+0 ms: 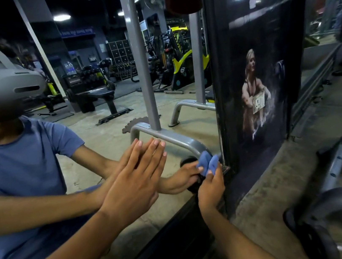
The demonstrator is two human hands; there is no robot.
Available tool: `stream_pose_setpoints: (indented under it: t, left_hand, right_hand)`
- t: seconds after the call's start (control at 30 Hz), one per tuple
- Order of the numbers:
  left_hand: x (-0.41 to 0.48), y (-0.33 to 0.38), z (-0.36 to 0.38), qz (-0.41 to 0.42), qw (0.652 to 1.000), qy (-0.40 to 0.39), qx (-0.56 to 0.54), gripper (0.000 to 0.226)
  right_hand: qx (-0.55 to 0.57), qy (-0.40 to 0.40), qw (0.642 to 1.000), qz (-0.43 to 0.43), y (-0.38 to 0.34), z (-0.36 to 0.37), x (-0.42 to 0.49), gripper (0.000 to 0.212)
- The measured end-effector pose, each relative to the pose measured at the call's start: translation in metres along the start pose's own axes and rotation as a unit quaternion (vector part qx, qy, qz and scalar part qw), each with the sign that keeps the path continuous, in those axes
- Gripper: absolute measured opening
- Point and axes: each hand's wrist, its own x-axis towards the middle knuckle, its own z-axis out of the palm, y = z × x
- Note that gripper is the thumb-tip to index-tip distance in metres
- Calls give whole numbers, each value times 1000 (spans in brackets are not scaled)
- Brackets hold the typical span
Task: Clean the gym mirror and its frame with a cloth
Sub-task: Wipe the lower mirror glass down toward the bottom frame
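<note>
both hands: left (130, 193) flat on mirror (99, 129), right (210, 186) pinching cloth (213, 164).

The cloth (211, 163) is blue; the mirror frame (220, 99) is black; the shirt (15, 165) in the mirror is blue; the floor (273, 185) is brown-grey.
</note>
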Motion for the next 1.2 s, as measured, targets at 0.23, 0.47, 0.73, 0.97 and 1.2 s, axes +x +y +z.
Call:
stream_pose_setpoints:
  t: [0.23, 0.47, 0.73, 0.97, 1.2]
  left_hand:
    - [2, -1, 5, -4, 999, 36, -11, 90]
    - [-17, -16, -1, 5, 999, 30, -40, 86]
    - [-28, -19, 2, 40, 998, 38, 5, 86]
    - [-30, -17, 5, 29, 998, 46, -7, 85]
    - [-38, -4, 4, 0, 997, 53, -47, 90]
  right_hand:
    - [49, -54, 962, -262, -132, 27, -14, 53]
    - [-45, -85, 940, -329, -41, -1, -34, 76]
    - [79, 17, 987, -138, -161, 40, -8, 51]
    - [34, -86, 886, -455, -204, 44, -27, 48]
    - [32, -116, 911, -395, -78, 16, -74, 53]
